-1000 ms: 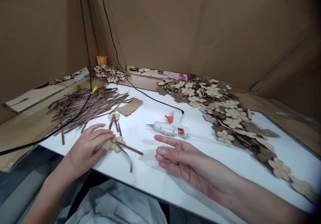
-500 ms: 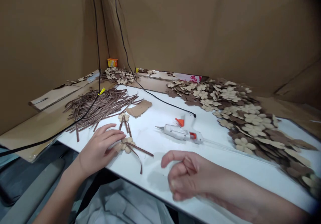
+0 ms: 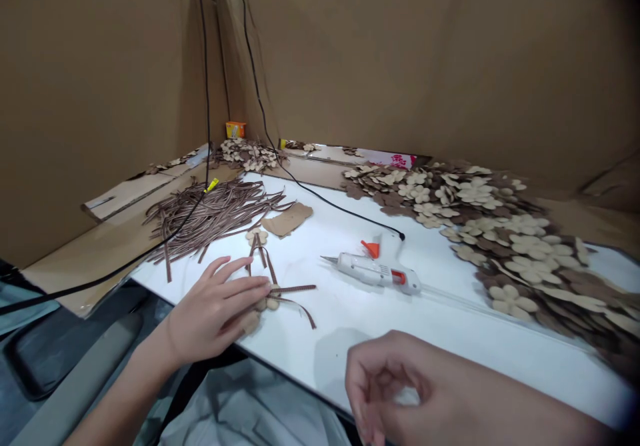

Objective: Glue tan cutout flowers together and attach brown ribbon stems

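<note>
My left hand [image 3: 220, 309] lies with its fingers stretched out over a beige flower cut-out [image 3: 271, 301], touching it and hiding most of it. From the flower, a straight brown strip [image 3: 295, 289] and a curved one point to the right. Just behind my fingers is another beige flower [image 3: 257, 236] with brown strips attached. My right hand [image 3: 395, 383] hovers above the table's front edge with its fingers curled in towards the thumb. Its fingertips are low in the picture, and I cannot make out anything between them. A white glue gun [image 3: 367, 269] rests beyond it, nozzle to the left.
A heap of brown strips [image 3: 215, 213] lies at the left, by a torn cardboard piece [image 3: 287, 219]. Beige and brown flowers [image 3: 530, 253] are piled along the right. A black cable [image 3: 325, 199] crosses the white table [image 3: 320, 359]; cardboard walls [image 3: 375, 59] surround it.
My left hand has slid right over the flower, whose strips have turned with it. My right hand has come down and nearer to me, fingers curling further. The view has shifted slightly.
</note>
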The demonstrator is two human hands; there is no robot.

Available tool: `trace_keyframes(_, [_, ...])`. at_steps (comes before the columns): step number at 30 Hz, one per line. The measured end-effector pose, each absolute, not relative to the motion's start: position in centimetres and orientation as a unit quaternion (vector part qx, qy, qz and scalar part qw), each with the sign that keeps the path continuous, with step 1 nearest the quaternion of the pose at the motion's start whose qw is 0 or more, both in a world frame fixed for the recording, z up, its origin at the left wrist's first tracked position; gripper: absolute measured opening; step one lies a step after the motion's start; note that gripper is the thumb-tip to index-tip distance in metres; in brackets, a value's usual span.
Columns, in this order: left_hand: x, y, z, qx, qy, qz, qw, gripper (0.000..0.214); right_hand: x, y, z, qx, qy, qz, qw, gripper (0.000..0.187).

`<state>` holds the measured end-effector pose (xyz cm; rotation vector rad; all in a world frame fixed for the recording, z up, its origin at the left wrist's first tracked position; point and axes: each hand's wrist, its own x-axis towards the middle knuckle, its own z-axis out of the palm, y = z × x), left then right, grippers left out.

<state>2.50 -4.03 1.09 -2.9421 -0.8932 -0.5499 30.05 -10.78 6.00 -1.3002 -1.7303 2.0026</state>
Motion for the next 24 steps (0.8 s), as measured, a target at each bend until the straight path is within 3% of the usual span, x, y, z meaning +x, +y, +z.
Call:
trace_keyframes(7, [2.5, -5.6, 0.8, -0.956, -0.227, -0.18, 0.045, 0.043, 29.7, -10.0, 5.0, -0.399, -0.5, 0.73, 0.242, 0.01])
trace_keyframes(17, [5.2, -5.9, 1.2, -0.948, -0.212, -0.234, 0.02, 0.037, 28.9, -10.0, 5.9, -0.447, -0.451, 0.726, 0.262, 0.007])
trace_keyframes(24, [8.2, -7.3, 3.4, -0.905, -0.247, -0.306, -0.163, 0.018, 29.5, -10.4, 4.4, -0.359, -0.527, 0.723, 0.266, 0.025])
